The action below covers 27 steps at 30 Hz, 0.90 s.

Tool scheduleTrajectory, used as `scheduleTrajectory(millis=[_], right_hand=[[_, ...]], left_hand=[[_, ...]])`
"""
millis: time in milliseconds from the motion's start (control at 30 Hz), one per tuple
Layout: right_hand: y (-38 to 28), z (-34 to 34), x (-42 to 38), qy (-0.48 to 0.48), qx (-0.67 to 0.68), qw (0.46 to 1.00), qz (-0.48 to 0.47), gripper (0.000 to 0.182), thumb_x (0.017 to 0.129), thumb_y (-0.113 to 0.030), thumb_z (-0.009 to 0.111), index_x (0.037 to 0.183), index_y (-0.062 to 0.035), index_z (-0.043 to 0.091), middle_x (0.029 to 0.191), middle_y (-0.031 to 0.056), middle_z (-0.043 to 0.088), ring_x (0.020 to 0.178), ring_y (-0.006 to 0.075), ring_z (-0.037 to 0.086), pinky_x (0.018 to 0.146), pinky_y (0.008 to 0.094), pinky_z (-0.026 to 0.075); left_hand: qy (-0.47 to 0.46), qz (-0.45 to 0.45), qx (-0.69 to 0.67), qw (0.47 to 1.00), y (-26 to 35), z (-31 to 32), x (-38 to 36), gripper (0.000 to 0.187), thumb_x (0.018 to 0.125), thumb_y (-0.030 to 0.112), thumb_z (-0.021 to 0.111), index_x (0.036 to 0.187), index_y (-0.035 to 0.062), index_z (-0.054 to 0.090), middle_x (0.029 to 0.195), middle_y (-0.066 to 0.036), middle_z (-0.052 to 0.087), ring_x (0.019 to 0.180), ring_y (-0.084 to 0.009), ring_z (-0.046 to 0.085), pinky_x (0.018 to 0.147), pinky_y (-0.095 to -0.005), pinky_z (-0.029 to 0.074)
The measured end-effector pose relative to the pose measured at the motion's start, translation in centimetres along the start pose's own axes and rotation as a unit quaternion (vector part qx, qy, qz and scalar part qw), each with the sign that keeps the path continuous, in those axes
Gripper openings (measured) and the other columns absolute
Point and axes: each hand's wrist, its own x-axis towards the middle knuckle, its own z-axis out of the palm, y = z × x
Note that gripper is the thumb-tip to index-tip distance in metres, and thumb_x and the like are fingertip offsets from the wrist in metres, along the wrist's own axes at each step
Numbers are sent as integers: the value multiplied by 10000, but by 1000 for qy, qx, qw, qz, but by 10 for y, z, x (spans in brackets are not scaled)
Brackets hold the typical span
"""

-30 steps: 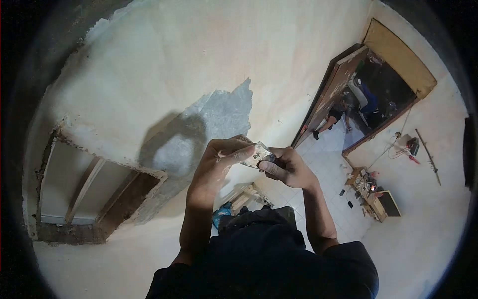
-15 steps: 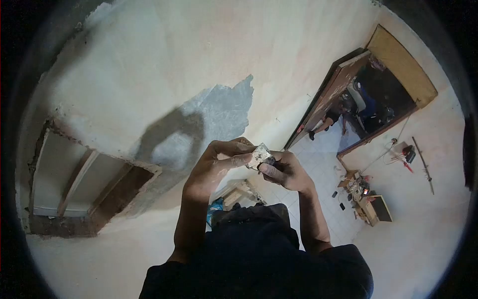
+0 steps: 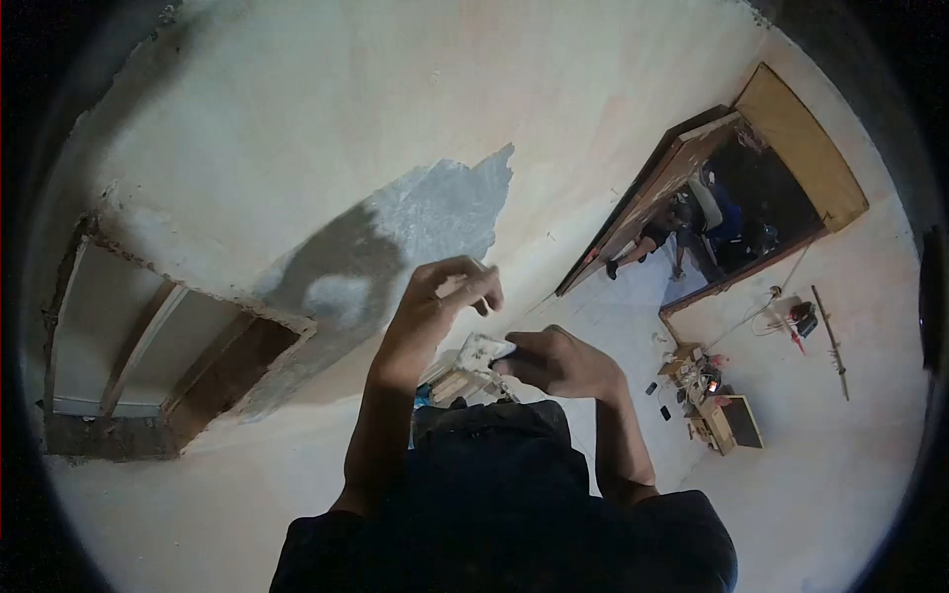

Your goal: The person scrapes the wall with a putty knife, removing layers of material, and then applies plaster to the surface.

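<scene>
The right hand (image 3: 568, 364) grips a flat, pale-smeared piece (image 3: 481, 353) between thumb and fingers; the piece juts from the fingertips toward the left, in front of the torso (image 3: 499, 494). Its dark edge is partly hidden by the fingers, and its exact form is hard to tell. The left hand (image 3: 453, 285) is released and raised just beside the piece, apart from it, with its fingers loosely bent. Beyond the hands, a cream wall (image 3: 336, 99) carries a bare grey patch (image 3: 445, 212), partly covered by a shadow. To the left, a rough-edged opening (image 3: 138, 336) has slanting bars across it. On the right, a door (image 3: 647, 193) stands open beside a doorway, where another person (image 3: 684, 212) is low near the tiled floor (image 3: 628, 316). Two small dark items (image 3: 665, 413) lie on the floor near a cluttered wooden unit (image 3: 708, 427), and a thin rod (image 3: 832, 341) shows against the far wall.
</scene>
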Motion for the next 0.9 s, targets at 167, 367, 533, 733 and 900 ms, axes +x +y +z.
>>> scheduleTrajectory(millis=[167, 367, 533, 733, 900], right_hand=[[-20, -34, -10, 239, 173, 955, 40, 134, 923, -113, 471, 1007, -15, 508, 657, 28, 508, 543, 96, 495, 457, 220, 393], [56, -34, 32, 410, 270, 857, 155, 514, 922, -539, 367, 809, -56, 500, 553, 35, 461, 366, 123, 415, 342, 242, 332], [110, 69, 63, 182, 304, 875, 329, 409, 922, -393, 479, 965, 2, 574, 635, 45, 507, 443, 124, 466, 381, 278, 386], [62, -27, 125, 405, 259, 869, 119, 414, 947, -294, 467, 1308, -91, 460, 550, -8, 375, 455, 47, 416, 402, 241, 375], [102, 81, 133, 310, -106, 939, 104, 296, 909, -170, 511, 1109, 41, 567, 662, 245, 560, 564, 190, 589, 528, 381, 428]], left_hand=[[262, 135, 74, 953, 8, -49, -19, 231, 880, 223, 557, 845, 4, 623, 735, -61, 608, 687, -133, 566, 669, -273, 440], [668, 187, 215, 687, 25, -112, -67, 293, 906, 249, 510, 1047, 10, 605, 933, -111, 589, 827, -209, 561, 758, -338, 464], [721, 253, 459, 454, 26, -179, -86, 365, 877, 284, 565, 1068, -25, 528, 1135, -176, 459, 946, -245, 518, 760, -384, 456], [703, 285, 417, 501, 32, -197, -59, 568, 934, 374, 421, 1249, -85, 304, 1210, -276, 325, 1091, -360, 415, 923, -462, 373], [745, 216, 430, 462, 29, -183, -43, 753, 954, 488, 257, 1360, -131, 118, 1376, -347, 174, 1277, -397, 284, 1040, -432, 286]])
